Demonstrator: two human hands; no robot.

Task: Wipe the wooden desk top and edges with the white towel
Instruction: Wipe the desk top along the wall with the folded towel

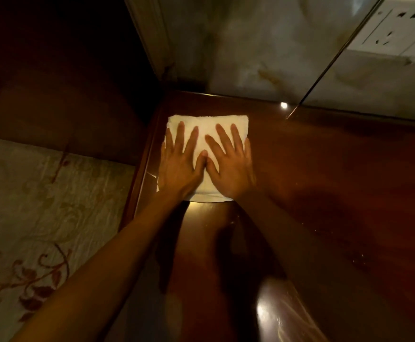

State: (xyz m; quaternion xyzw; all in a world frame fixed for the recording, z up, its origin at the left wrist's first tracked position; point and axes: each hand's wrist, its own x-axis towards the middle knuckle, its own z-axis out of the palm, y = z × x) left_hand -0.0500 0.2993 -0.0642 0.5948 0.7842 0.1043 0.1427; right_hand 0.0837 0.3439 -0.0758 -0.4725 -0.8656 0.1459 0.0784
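A folded white towel (207, 125) lies flat on the dark, glossy wooden desk top (324, 174), near its far left corner. My left hand (179, 164) presses palm-down on the towel's left half, fingers spread. My right hand (231, 166) presses flat on the right half, fingers spread too. The two thumbs touch in the middle. Neither hand grips the cloth; both rest on top of it. The towel's left side reaches almost to the desk's left edge (144, 169).
A marbled wall (250, 50) rises behind the desk, with a white socket panel (396, 25) at the upper right. A bed with a floral cover (41, 206) lies left of the desk, below a dark headboard (61, 107). Small specks dot the desk's right side.
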